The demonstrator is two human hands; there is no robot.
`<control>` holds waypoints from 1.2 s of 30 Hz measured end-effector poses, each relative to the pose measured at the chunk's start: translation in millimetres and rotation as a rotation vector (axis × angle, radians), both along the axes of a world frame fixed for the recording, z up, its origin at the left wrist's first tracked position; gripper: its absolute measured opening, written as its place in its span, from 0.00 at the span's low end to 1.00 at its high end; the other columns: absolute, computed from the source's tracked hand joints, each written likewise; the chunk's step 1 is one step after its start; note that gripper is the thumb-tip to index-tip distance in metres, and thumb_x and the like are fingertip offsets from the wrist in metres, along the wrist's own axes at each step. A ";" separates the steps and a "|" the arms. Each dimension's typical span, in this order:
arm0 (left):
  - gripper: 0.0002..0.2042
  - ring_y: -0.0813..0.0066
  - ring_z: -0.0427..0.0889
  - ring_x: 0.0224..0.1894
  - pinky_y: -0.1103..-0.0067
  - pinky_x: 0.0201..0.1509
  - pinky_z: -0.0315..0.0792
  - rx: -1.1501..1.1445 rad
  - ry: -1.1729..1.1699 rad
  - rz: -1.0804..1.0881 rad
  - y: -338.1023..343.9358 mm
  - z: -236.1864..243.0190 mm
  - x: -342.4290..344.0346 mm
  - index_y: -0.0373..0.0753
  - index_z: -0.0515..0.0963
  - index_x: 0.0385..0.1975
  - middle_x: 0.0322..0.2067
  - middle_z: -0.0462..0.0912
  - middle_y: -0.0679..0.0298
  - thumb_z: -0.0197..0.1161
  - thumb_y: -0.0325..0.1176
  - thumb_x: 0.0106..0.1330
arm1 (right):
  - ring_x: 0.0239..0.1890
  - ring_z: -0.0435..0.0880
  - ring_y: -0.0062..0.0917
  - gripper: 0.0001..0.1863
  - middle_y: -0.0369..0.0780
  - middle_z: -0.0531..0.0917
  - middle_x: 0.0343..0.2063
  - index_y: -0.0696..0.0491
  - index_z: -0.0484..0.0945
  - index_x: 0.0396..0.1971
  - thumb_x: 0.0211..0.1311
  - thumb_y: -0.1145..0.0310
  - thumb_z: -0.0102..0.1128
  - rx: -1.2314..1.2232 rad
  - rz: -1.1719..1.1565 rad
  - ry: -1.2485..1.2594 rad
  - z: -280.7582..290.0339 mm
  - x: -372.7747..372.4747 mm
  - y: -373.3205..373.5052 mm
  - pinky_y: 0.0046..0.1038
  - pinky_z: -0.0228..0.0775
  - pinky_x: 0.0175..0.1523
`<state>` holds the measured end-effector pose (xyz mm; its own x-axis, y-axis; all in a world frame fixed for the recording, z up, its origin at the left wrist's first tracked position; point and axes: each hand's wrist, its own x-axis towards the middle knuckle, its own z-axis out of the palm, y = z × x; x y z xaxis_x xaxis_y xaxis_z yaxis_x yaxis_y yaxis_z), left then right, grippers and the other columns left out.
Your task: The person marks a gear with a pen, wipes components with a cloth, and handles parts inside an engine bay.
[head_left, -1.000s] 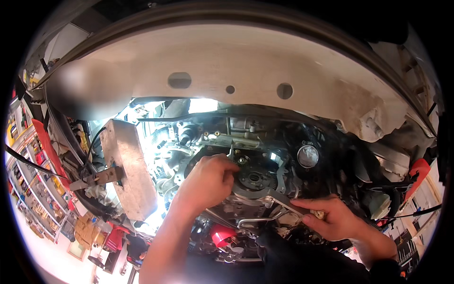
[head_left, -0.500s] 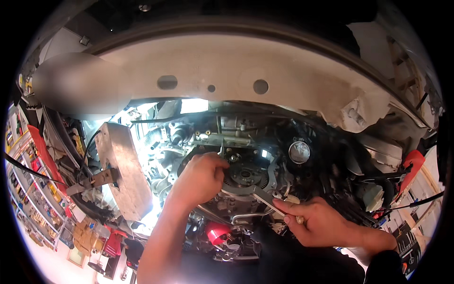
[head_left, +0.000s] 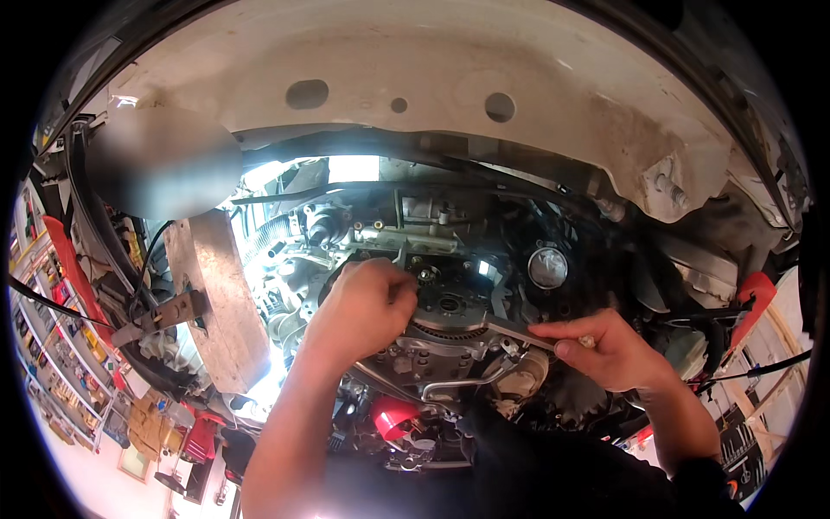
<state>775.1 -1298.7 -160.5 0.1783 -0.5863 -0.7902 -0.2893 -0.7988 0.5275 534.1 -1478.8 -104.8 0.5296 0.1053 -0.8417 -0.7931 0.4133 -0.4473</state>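
My right hand (head_left: 612, 353) grips the handle end of a flat metal wrench-like tool (head_left: 517, 330), index finger stretched along it. The tool's wide curved head lies over the front edge of a round toothed gear (head_left: 450, 304) on the engine (head_left: 424, 368). Curled fingers of my left hand (head_left: 365, 307) are at the left side of that gear, near the tool's far end. What they pinch is hidden behind the knuckles. A thin pale upright piece stands just beyond them.
A wooden beam (head_left: 220, 303) with a metal bracket (head_left: 160, 318) stands to the left. Above spans a beige body panel (head_left: 441, 60) with holes. A round opening (head_left: 548, 268) is at right, a red cup-like part (head_left: 394, 418) below. Bright light glares at left; a blurred patch covers the upper left.
The right hand has moved up and slightly right, swinging the tool's handle to a flatter angle. The left hand stays by the gear, slightly higher. The whole view has shifted.
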 end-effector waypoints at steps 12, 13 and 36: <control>0.10 0.57 0.83 0.34 0.72 0.41 0.76 -0.061 0.035 -0.070 -2.8 0.0 -0.7 0.31 0.83 0.35 0.32 0.83 0.52 0.58 0.29 0.60 | 0.24 0.66 0.10 0.17 0.31 0.80 0.22 0.55 0.76 0.55 0.66 0.77 0.54 -0.064 0.052 -0.112 -7.0 -16.2 5.3 0.18 0.61 0.29; 0.10 0.57 0.83 0.34 0.72 0.41 0.76 -0.060 0.038 -0.069 -1.8 -1.0 -1.2 0.31 0.83 0.35 0.32 0.83 0.52 0.58 0.29 0.60 | 0.23 0.65 0.11 0.18 0.33 0.78 0.19 0.55 0.76 0.55 0.66 0.77 0.54 -0.064 0.061 -0.102 -5.1 -14.7 5.5 0.18 0.60 0.27; 0.09 0.51 0.79 0.44 0.65 0.51 0.72 -0.024 0.038 -0.022 2.1 -2.1 -2.4 0.34 0.82 0.32 0.36 0.83 0.52 0.59 0.31 0.57 | 0.21 0.79 0.36 0.22 0.43 0.79 0.22 0.50 0.78 0.54 0.56 0.75 0.58 -0.503 0.441 -0.306 12.3 5.6 6.9 0.31 0.72 0.27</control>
<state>772.7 -1296.6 -162.6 0.1350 -0.6087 -0.7818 -0.2856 -0.7795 0.5575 539.6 -1471.9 -92.5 0.7463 0.0022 -0.6656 -0.6476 -0.2289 -0.7268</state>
